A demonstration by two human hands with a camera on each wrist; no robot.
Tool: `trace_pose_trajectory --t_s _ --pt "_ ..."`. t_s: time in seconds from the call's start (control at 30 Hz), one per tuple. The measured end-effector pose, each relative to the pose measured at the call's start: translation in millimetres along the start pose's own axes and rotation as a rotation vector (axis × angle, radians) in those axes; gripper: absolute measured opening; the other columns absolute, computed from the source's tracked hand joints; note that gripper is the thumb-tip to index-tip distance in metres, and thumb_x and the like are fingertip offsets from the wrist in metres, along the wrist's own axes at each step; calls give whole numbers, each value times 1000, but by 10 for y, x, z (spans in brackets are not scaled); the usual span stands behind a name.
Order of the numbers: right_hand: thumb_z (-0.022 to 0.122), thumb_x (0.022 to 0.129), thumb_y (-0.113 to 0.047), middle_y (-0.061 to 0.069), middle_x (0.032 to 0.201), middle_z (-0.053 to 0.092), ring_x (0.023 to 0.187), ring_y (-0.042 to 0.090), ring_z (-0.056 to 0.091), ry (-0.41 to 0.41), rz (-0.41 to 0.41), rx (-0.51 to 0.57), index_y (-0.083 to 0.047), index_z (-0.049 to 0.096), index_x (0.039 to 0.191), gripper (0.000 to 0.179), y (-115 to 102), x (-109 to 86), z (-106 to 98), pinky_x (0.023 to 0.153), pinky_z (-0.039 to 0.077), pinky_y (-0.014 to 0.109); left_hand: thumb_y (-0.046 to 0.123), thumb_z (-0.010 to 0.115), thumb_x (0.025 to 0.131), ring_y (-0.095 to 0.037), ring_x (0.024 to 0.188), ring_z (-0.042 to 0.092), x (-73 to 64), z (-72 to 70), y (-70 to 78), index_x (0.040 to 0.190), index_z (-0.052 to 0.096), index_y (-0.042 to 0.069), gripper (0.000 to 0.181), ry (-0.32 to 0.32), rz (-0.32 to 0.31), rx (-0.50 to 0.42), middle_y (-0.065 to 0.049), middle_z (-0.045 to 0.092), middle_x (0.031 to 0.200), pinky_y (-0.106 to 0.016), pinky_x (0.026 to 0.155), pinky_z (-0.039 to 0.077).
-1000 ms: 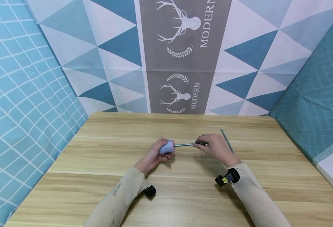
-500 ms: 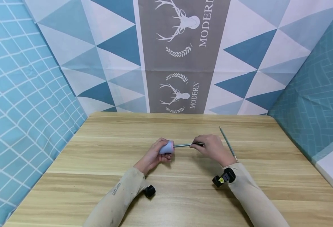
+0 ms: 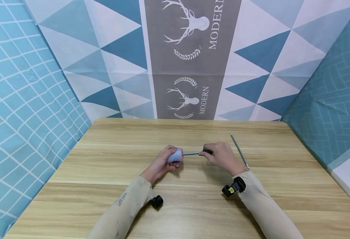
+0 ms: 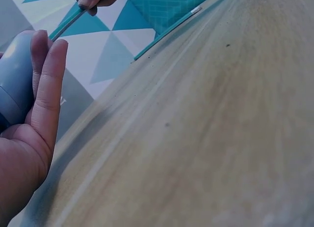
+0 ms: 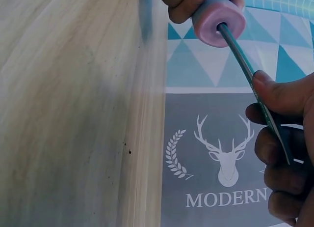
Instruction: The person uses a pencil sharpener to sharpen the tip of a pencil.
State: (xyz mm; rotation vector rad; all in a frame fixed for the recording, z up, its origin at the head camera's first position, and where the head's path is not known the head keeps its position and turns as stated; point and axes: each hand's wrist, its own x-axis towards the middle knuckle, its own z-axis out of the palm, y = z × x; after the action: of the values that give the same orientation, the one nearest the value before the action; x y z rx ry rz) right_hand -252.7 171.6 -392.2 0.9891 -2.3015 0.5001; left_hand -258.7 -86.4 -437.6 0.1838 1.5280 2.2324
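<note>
A light blue, rounded pencil sharpener [image 3: 174, 155] with a pink end face is gripped by my left hand [image 3: 159, 165] over the middle of the table. One end of a green pencil [image 3: 190, 153] sits in the hole of that pink face [image 5: 206, 28]. My right hand [image 3: 222, 156] pinches the pencil between thumb and fingers, a short way out from the sharpener. The pencil's dark rear part lies within the right hand in the right wrist view. In the left wrist view, the left fingers [image 4: 48, 97] wrap the side of the sharpener.
Just beyond the right wrist, a second green pencil [image 3: 239, 151] lies slantwise on the wooden table [image 3: 192, 205]. Patterned cloth walls [image 3: 133, 66] stand behind the table and on both sides. A white object [image 3: 349, 176] stands at the right edge.
My right hand has shifted slightly left with the pencil, and less of the pencil shows between it and the sharpener. My left hand and the sharpener have stayed in place.
</note>
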Motion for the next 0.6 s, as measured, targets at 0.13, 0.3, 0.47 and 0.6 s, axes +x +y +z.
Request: trace_pose_trajectory --t_s 0.13,0.3,0.47,0.6 --pt "81 82 -24 -15 54 46 48 2 38 -85 112 55 -19 61 68 24 -18 8 -25 45 31 25 20 47 100 -15 58 62 0 4 -6 110 50 11 14 -3 2 10 -16 56 91 -27 56 57" --pt "76 87 -24 -14 55 46 50 5 39 -240 296 167 -18 60 68 26 -58 46 -84 50 32 27 21 47 101 -14 57 62 4 -8 -15 111 50 11 14 -13 5 34 -16 57 91 -25 55 56" --pt "71 91 -24 -8 55 42 52 11 37 -374 459 305 -8 62 69 29 -81 119 -154 51 30 27 23 49 100 -15 58 63 0 -6 -10 109 52 11 15 -10 7 58 -15 57 92 -26 55 56" --pt "71 91 -19 -6 51 36 48 12 32 -433 546 421 -2 59 67 32 -60 176 -166 50 28 28 24 49 100 -15 59 63 -8 -1 -2 106 53 13 13 3 2 61 -16 57 92 -26 55 56"
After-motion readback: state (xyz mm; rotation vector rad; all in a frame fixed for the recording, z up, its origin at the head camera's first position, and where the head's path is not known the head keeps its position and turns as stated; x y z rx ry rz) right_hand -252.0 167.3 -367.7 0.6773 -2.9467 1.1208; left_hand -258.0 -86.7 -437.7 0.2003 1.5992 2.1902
